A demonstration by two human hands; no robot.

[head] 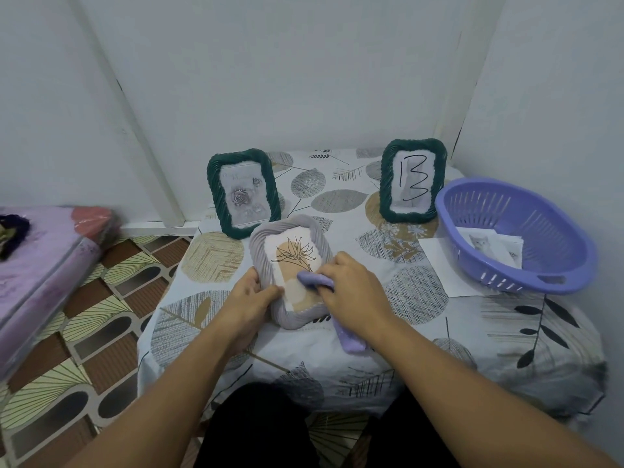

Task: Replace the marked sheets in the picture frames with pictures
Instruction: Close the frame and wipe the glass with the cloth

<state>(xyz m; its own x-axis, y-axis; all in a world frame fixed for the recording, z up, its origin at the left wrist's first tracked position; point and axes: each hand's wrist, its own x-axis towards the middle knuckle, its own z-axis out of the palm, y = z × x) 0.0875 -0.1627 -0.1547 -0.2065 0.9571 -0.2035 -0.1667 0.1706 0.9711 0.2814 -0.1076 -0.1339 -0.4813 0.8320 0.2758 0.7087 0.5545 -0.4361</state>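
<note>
"B" on right green frame's sheet [412, 179]

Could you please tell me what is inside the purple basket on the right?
Inside the purple basket lies a cat picture atop other sheets. The basket's near wall hides their lower parts, so their count is unclear.

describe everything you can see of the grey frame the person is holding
The grey picture frame is a rounded rectangle with a thick, rope-like twisted border that looks moulded. It holds a picture of a line-drawn plant over a tan arch. It sits tilted on the leaf-print tablecloth, in front of the green frame with the rose picture. The left hand grips its left edge; the right hand presses a lilac cloth onto its front.
</note>
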